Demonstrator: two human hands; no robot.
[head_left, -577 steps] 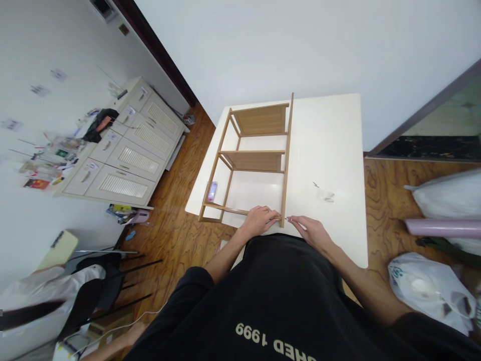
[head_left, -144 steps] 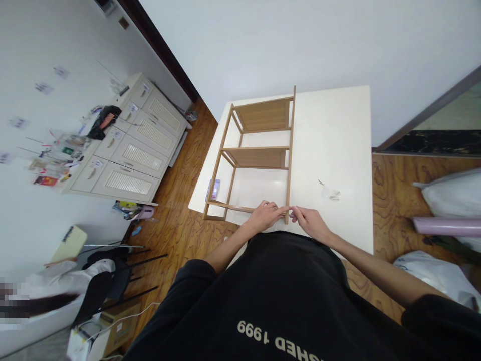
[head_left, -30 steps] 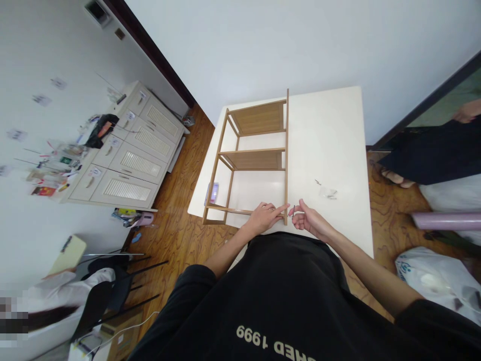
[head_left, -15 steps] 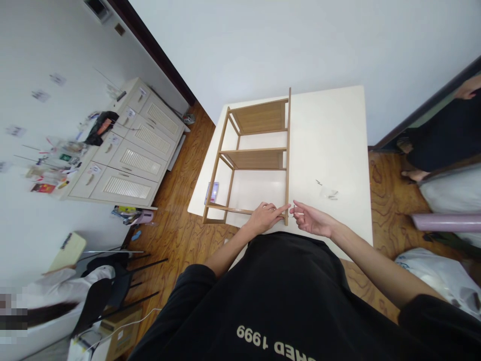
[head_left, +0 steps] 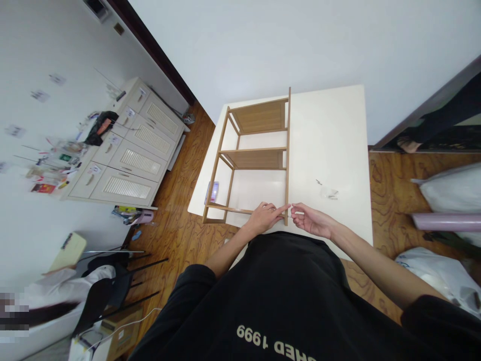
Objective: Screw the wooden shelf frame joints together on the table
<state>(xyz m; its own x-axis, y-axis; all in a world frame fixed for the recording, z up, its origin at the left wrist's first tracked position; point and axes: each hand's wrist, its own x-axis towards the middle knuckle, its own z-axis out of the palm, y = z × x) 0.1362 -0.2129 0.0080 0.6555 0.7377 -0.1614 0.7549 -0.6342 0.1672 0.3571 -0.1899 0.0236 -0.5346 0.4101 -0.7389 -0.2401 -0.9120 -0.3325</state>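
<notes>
Bare table (head_left: 330,130) right of shelf frame (head_left: 255,158) — only small bag (head_left: 329,192) there.

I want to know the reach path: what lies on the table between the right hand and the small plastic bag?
Only bare white table, as the head view shows, between the right hand and the small plastic bag.

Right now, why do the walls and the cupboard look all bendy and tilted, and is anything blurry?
Head view: the wide lens bends the edges, so the white cabinet leans and the walls curve; the wooden shelf frame and both hands, left hand and right hand, look sharp in soft, even light; a smeared blur sits at the lower left corner.
</notes>
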